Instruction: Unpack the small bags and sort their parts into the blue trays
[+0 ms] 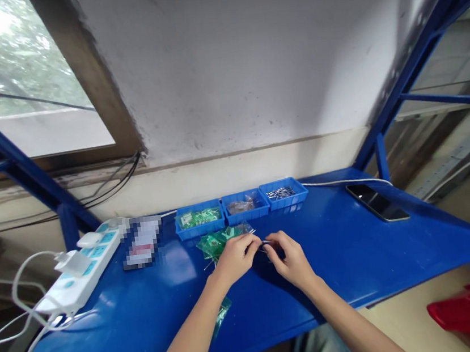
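Note:
Both hands come together above the middle of the blue table. My left hand (237, 255) is closed in a pinch, its fingertips at a small, thin dark-and-silver piece (264, 243). On the other side, my right hand (288, 254) pinches the same piece between thumb and fingers; its exact kind is too small to tell. Just behind and left of my left hand lies a pile of small green plastic packets (214, 245). Another green packet (223, 313) rests beside my left forearm, partly hidden by it.
Along the back stand three blue bins: one with green-and-white packets (178, 228), one with brownish bagged parts (247, 215), one with metal pins (288, 201). A white power strip (77, 284) and a blurred-out phone-like object (142, 241) lie left. A dark phone (377, 202) lies right.

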